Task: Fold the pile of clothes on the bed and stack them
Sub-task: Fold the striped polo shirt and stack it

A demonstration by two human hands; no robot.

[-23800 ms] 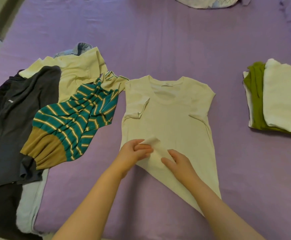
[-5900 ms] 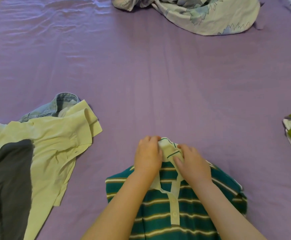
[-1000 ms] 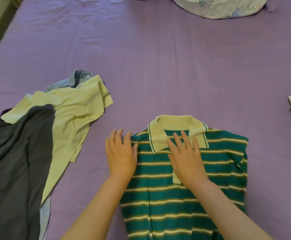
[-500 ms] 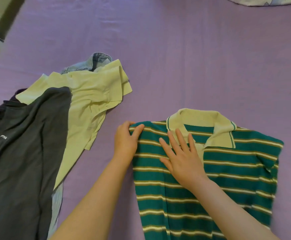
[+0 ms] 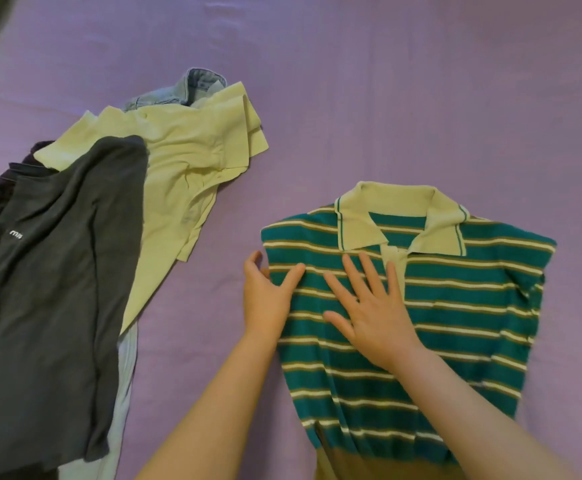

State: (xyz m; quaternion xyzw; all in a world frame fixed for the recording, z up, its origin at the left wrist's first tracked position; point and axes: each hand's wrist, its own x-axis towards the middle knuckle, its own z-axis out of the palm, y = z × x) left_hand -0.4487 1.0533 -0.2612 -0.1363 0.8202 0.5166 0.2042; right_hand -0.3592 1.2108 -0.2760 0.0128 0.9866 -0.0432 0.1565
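Since before, left hand (image 5: pixel 265 299) grips striped polo (image 5: pixel 455 306) edge; right hand (image 5: pixel 372 313) presses flat, fingers spread.

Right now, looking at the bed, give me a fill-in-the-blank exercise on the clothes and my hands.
1. Both hands touch the green ____ polo shirt.
2. The right hand lies ____ on the polo's chest, fingers spread.
3. The left hand grips the polo's ____ edge.
4. In the unfolded pile, the dark grey shirt lies on top of a pale ____ shirt.

Missing words: striped; flat; left; yellow
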